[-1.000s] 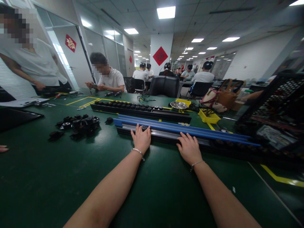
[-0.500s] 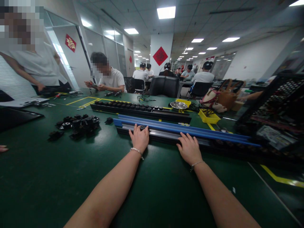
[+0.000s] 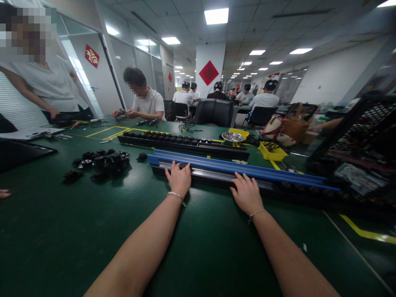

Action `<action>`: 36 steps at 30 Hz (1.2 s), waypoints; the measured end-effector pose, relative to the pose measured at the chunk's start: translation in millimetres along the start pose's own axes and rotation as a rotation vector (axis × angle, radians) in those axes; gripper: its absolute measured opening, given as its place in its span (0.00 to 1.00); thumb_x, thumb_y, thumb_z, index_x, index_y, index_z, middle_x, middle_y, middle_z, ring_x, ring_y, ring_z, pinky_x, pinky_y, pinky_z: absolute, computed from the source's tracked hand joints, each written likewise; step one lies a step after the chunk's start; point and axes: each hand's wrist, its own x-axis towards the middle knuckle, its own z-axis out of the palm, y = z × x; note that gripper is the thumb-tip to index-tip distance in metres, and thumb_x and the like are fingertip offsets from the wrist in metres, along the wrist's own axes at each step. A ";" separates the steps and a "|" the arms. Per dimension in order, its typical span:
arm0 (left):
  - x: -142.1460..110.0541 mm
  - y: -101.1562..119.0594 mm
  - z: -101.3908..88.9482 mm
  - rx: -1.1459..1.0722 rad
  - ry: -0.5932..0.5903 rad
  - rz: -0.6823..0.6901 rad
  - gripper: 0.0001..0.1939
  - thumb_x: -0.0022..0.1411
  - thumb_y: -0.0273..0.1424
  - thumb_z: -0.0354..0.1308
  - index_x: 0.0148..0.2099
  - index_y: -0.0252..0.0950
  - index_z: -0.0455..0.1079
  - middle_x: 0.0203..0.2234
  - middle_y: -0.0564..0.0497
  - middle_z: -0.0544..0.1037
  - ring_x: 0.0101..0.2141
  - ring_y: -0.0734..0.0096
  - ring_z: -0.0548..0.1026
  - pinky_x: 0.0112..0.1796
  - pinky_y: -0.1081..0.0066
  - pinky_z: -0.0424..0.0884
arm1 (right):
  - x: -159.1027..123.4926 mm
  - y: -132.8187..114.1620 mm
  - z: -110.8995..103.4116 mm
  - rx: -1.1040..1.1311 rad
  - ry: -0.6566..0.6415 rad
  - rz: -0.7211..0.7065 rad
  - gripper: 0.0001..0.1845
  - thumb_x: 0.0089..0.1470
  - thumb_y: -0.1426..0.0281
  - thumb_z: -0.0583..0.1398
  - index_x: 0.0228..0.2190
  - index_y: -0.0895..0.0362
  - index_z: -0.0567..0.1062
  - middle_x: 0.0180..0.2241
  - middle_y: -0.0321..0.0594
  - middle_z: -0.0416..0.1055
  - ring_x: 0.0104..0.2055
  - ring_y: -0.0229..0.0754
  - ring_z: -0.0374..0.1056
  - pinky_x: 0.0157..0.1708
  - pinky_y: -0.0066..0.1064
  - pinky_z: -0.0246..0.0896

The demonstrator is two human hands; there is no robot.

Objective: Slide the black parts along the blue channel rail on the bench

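Note:
A long black rail with a shiny metal channel lies across the table in front of me, and a blue strip runs along its far side. Near the rail's left end, my left hand has its fingers and thumb around a small black part sitting in the channel. Farther right, my right hand rests with fingers spread on the rail's near edge, gripping nothing. More round dark parts appear toward the rail's shadowed right end.
Loose black parts are heaped on the green table at left. Behind stands a second black rail filled with similar parts. A metal bowl and a yellow bin are beyond. A black rack stands right; co-workers are across the table.
My left hand has slid slightly left along the rail, and the small black part has moved with it. My right hand stays put. The seated co-worker has shifted a little.

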 end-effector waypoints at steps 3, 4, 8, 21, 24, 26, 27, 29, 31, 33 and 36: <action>0.0 -0.4 -0.6 0.013 -0.011 -0.003 0.22 0.66 0.37 0.37 0.50 0.49 0.71 0.52 0.47 0.69 0.60 0.57 0.55 0.56 0.44 0.47 | 0.0 0.0 -0.2 0.005 0.001 -0.002 0.13 0.54 0.67 0.52 0.40 0.55 0.73 0.56 0.43 0.63 0.58 0.53 0.55 0.54 0.52 0.47; 0.0 -0.7 -0.5 0.016 -0.013 -0.006 0.22 0.66 0.37 0.37 0.50 0.50 0.71 0.53 0.47 0.69 0.60 0.57 0.54 0.56 0.44 0.47 | 0.0 0.1 0.0 0.007 0.001 -0.002 0.13 0.54 0.67 0.52 0.40 0.55 0.73 0.56 0.43 0.63 0.58 0.53 0.55 0.54 0.52 0.47; 0.5 -1.9 0.3 0.019 -0.018 -0.015 0.22 0.67 0.37 0.36 0.51 0.50 0.70 0.53 0.48 0.69 0.60 0.58 0.54 0.57 0.45 0.47 | -0.1 0.4 1.0 0.011 0.009 -0.003 0.13 0.54 0.67 0.53 0.40 0.55 0.73 0.56 0.43 0.63 0.58 0.53 0.55 0.54 0.52 0.48; 2.5 -5.6 -2.5 0.029 -0.028 -0.014 0.22 0.66 0.35 0.37 0.50 0.49 0.71 0.53 0.46 0.69 0.61 0.57 0.53 0.56 0.43 0.47 | 0.0 -1.4 -1.3 0.005 -0.008 0.008 0.13 0.55 0.67 0.52 0.39 0.55 0.72 0.56 0.42 0.63 0.58 0.54 0.55 0.55 0.52 0.47; 4.4 -8.3 -3.6 0.030 -0.028 -0.036 0.22 0.66 0.35 0.37 0.50 0.49 0.71 0.53 0.45 0.69 0.61 0.56 0.53 0.56 0.43 0.47 | -0.1 -1.5 -2.0 0.006 -0.015 0.009 0.13 0.55 0.67 0.52 0.40 0.55 0.73 0.57 0.42 0.62 0.59 0.54 0.55 0.55 0.52 0.47; 5.3 -9.8 -3.3 0.034 -0.024 -0.038 0.22 0.67 0.35 0.36 0.50 0.49 0.71 0.53 0.45 0.69 0.61 0.56 0.53 0.56 0.42 0.47 | 0.0 -1.5 -2.2 0.006 -0.018 0.009 0.13 0.55 0.67 0.52 0.40 0.55 0.72 0.57 0.42 0.62 0.59 0.53 0.54 0.55 0.52 0.47; 5.5 -10.4 -3.0 0.036 -0.021 -0.035 0.22 0.67 0.35 0.36 0.50 0.48 0.71 0.53 0.45 0.69 0.60 0.56 0.53 0.56 0.42 0.47 | 0.1 -1.5 -2.2 0.006 -0.018 0.009 0.13 0.55 0.67 0.52 0.40 0.55 0.72 0.57 0.42 0.62 0.59 0.53 0.54 0.55 0.52 0.47; 5.9 -11.1 -1.9 0.040 -0.016 -0.031 0.22 0.67 0.35 0.36 0.50 0.48 0.71 0.53 0.46 0.69 0.60 0.56 0.53 0.56 0.43 0.48 | 0.2 -1.4 -2.0 0.005 -0.019 0.010 0.13 0.55 0.67 0.52 0.40 0.55 0.72 0.57 0.42 0.62 0.59 0.53 0.55 0.55 0.52 0.47; 6.3 -11.5 -0.7 0.044 -0.009 -0.035 0.22 0.67 0.36 0.37 0.50 0.48 0.71 0.52 0.46 0.69 0.60 0.56 0.54 0.56 0.43 0.48 | 0.2 -1.3 -1.6 0.002 -0.019 0.009 0.13 0.55 0.67 0.53 0.40 0.55 0.72 0.57 0.42 0.62 0.58 0.53 0.55 0.55 0.52 0.47; 6.9 -11.9 0.4 0.044 0.000 -0.042 0.22 0.67 0.36 0.37 0.49 0.48 0.72 0.52 0.46 0.69 0.60 0.57 0.54 0.56 0.43 0.48 | 0.1 -1.2 -1.2 0.001 -0.017 0.006 0.13 0.54 0.67 0.53 0.40 0.55 0.73 0.56 0.42 0.62 0.58 0.54 0.55 0.55 0.52 0.47; 7.8 -13.0 1.7 0.034 0.015 -0.044 0.22 0.67 0.36 0.37 0.49 0.48 0.72 0.52 0.46 0.70 0.60 0.56 0.54 0.56 0.43 0.49 | -0.1 -1.0 -0.8 0.003 -0.004 0.003 0.13 0.54 0.67 0.54 0.40 0.55 0.73 0.56 0.42 0.62 0.58 0.54 0.55 0.55 0.52 0.47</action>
